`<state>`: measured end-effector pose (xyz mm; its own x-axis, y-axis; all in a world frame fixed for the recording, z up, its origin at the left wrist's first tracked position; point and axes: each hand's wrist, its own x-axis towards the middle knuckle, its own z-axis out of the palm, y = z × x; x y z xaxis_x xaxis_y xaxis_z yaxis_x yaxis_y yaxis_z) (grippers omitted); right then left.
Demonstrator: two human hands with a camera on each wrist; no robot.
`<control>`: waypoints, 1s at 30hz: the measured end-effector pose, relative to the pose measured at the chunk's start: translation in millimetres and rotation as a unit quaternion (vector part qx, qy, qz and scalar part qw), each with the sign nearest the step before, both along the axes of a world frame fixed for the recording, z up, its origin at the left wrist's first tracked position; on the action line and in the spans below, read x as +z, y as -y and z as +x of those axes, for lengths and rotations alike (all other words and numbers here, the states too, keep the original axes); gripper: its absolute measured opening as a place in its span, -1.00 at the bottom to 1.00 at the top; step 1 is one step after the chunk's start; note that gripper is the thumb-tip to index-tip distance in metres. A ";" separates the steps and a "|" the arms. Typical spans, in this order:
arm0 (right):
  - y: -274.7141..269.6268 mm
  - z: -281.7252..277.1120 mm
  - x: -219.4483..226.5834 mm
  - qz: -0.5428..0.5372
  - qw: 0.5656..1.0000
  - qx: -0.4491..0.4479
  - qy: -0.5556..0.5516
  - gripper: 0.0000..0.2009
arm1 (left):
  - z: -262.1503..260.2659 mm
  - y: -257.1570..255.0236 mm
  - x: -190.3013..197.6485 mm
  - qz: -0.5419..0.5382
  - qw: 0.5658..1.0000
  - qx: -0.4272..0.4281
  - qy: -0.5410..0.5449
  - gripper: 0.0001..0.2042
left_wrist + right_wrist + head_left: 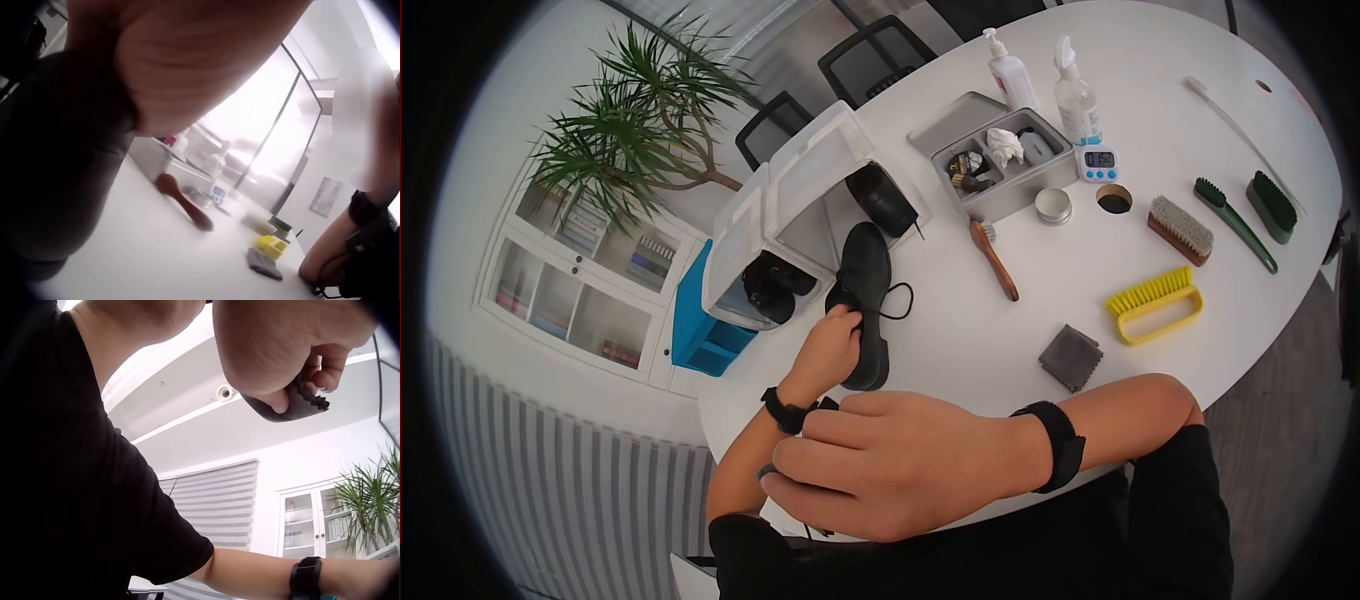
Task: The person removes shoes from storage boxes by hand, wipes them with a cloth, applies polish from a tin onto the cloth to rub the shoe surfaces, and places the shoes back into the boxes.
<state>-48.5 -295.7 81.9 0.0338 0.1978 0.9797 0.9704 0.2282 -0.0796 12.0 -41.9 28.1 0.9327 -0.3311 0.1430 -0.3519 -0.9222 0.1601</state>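
A black lace-up shoe [866,265] lies on the white table, a loose lace looping out to its right. My left hand [832,348] grips it by the side of its opening, towards the heel. In the left wrist view the dark shoe [69,169] fills the left side, under the palm. My right hand [895,465] is raised close to the head camera, in front of my left wrist. It pinches a dark grey cloth [297,411] with a zigzag edge, seen from below in the right wrist view. In the head view the hand hides most of that cloth.
White shoe boxes [820,170] with black shoes inside stand beyond the shoe. A metal tin [1025,185], a wooden-handled brush [997,262], a yellow brush [1155,305], several other brushes, bottles, a timer [1098,163] and a folded grey cloth [1071,357] lie to the right.
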 end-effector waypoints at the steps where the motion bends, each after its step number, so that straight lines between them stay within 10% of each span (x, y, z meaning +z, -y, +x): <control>1: 0.4 -0.7 0.0 -0.003 1.000 0.000 0.004 -0.76 | 5.3 -4.3 -3.4 0.011 0.999 0.022 -0.028 -0.81; 17: -0.8 -5.7 0.3 0.016 0.999 -0.001 0.043 -0.73 | 62.5 -10.1 -33.2 0.119 0.979 0.116 -0.117 -0.70; 30: 24.4 13.5 23.5 0.047 0.996 -0.067 -0.021 -0.69 | -66.0 22.3 -14.7 -0.160 0.940 0.103 0.283 -0.61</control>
<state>-35.1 -320.1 105.3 0.0951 0.0960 0.9908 0.9888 0.1060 -0.1052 -53.9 -64.2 13.4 0.7172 -0.0078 0.6968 -0.2833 -0.9168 0.2814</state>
